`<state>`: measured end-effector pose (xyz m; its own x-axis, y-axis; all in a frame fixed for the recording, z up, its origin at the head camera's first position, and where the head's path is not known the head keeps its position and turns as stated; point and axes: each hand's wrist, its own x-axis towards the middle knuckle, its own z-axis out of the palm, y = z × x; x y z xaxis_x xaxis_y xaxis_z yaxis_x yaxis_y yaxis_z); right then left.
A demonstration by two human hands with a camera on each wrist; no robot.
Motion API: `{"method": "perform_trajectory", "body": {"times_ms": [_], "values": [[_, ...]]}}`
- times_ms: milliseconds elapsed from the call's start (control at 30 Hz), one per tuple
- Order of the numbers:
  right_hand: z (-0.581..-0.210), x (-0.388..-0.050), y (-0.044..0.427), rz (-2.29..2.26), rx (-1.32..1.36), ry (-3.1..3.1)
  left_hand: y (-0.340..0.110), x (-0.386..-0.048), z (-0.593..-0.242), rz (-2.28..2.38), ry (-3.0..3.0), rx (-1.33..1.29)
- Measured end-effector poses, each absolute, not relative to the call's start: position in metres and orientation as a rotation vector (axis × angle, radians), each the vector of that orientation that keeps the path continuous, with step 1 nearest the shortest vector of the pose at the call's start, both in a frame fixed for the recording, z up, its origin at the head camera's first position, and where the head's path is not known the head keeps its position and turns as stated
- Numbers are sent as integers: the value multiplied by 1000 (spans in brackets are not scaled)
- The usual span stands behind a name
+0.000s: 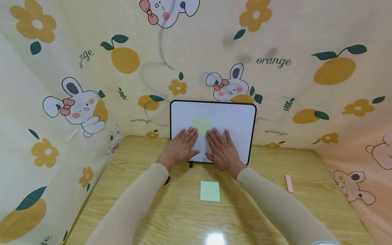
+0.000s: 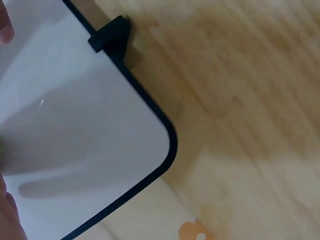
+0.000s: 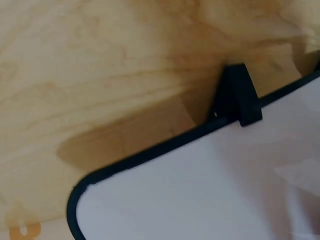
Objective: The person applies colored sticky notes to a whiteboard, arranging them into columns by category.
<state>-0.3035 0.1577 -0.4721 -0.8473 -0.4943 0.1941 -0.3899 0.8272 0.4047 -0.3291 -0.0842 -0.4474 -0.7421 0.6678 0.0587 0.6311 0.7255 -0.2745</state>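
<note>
A whiteboard (image 1: pixel 228 117) with a black rim stands on the table against the patterned backdrop. On its face is a pale green sticky note (image 1: pixel 202 125). My left hand (image 1: pixel 182 145) lies flat on the board, its straight fingertips at the note's lower left edge. Mirroring it, my right hand (image 1: pixel 223 148) touches the board with straight fingers by the note's lower right edge. In the left wrist view only bits of a hand (image 2: pixel 9 215) show at the left side. No hand is visible in the right wrist view.
Black stand feet (image 2: pixel 112 36) hold the board's lower rim; another foot (image 3: pixel 241 95) appears in the right wrist view. A pale green square of sticky notes (image 1: pixel 210 191) lies on the table (image 1: pixel 171 217) between the forearms. Further right is a pink strip (image 1: pixel 289 183).
</note>
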Motion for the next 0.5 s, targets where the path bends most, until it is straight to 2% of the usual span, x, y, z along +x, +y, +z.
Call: {"method": "perform_trajectory", "body": {"times_ms": [500], "values": [[-488,-286,169,-414,722,-2695,-87,-306,-463,202,-2865,-1015]]}}
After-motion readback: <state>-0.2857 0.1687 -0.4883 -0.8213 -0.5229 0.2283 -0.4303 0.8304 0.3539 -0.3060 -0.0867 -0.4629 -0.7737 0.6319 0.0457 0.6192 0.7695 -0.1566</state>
